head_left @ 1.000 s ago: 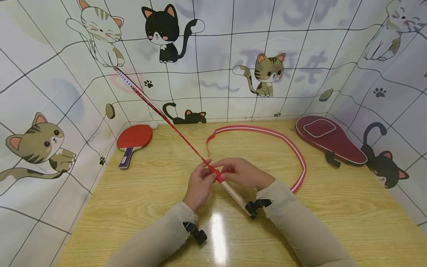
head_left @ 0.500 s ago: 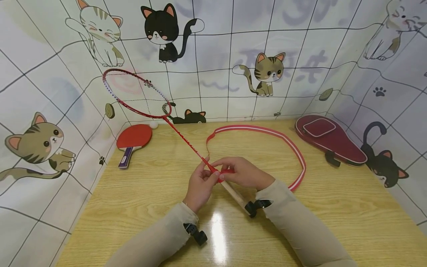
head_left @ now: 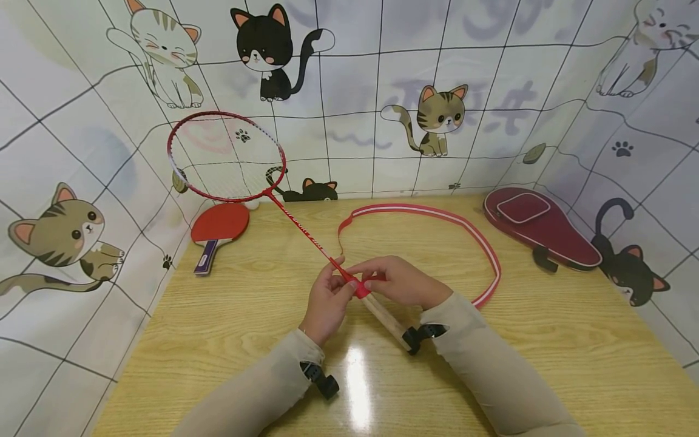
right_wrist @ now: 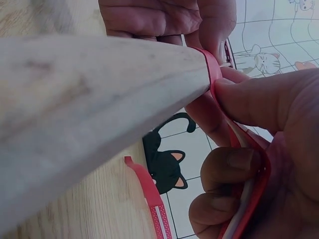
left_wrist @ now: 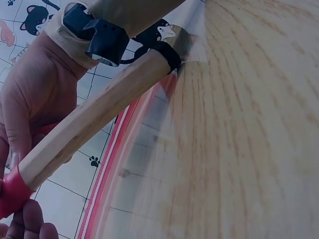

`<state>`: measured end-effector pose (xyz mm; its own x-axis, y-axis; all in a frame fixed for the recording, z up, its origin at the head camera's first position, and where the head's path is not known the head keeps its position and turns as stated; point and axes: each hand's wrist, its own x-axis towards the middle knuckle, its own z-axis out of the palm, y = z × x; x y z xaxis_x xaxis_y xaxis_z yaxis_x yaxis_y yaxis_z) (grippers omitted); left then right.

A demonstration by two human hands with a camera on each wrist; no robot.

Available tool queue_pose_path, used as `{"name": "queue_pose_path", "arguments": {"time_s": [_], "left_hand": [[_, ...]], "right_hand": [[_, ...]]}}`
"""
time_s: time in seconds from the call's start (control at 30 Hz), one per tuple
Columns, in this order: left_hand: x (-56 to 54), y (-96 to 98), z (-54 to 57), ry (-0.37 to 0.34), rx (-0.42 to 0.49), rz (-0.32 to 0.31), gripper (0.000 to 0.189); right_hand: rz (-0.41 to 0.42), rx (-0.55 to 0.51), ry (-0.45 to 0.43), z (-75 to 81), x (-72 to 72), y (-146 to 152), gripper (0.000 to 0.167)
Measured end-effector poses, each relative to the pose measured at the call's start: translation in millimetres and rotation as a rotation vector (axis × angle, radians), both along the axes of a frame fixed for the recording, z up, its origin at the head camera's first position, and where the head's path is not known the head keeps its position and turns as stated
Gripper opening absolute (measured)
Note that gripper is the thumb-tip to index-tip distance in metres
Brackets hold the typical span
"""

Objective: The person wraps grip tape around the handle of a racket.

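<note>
A red badminton racket [head_left: 300, 229] slants across the head view, its strung head up at the left. Its bare wooden handle [head_left: 386, 317] points down to the right and shows close up in the left wrist view. My left hand [head_left: 327, 306] pinches the racket at the cone, just above the wood. Beside it, my right hand [head_left: 401, 282] pinches a red grip tape [right_wrist: 259, 184] against the top of the handle, where the tape wraps around. In the right wrist view the tape runs through my curled right fingers. Its long free part curves over the table.
A red table tennis bat [head_left: 221, 224] lies at the back left, a white ball [head_left: 251, 205] behind it. At the back right rests a dark red bat case [head_left: 537, 224]. Cat-print sheeting [head_left: 349, 121] stands around the wooden table [head_left: 229, 340].
The racket has rolled about its shaft, so its head went from edge-on to showing its strung face. Both hands stay at the top of the handle.
</note>
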<state>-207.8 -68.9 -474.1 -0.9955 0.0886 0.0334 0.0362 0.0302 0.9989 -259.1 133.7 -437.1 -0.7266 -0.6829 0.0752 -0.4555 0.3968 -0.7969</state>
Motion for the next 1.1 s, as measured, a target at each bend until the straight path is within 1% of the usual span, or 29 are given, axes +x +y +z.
{"name": "queue_pose_path", "arguments": {"time_s": [0.13, 0.37, 0.6, 0.77, 0.9, 1.1], "left_hand": [[-0.3, -0.5, 0.2, -0.003, 0.009, -0.004, 0.058], [-1.1, -2.0, 1.4, -0.002, 0.018, -0.020, 0.057], [-0.2, -1.6, 2.2, -0.015, 0.034, -0.022, 0.058], [-0.5, -1.4, 1.0, -0.025, 0.038, -0.028, 0.058], [-1.2, -1.6, 0.3, -0.033, 0.021, -0.035, 0.061], [-2.0, -1.7, 0.5, -0.034, 0.034, -0.044, 0.059]], "right_hand": [[-0.008, 0.009, -0.019, 1.6, 0.6, 0.1, 0.046], [0.010, -0.017, -0.088, 3.2, 1.8, -0.9, 0.045], [-0.028, -0.001, -0.063, 2.2, 3.1, -3.5, 0.044], [-0.043, 0.009, -0.015, 0.7, 4.0, -5.5, 0.044], [-0.039, 0.016, 0.011, 0.6, 4.3, -5.8, 0.044], [-0.020, 0.019, 0.008, -0.8, 1.7, -2.7, 0.044]]}}
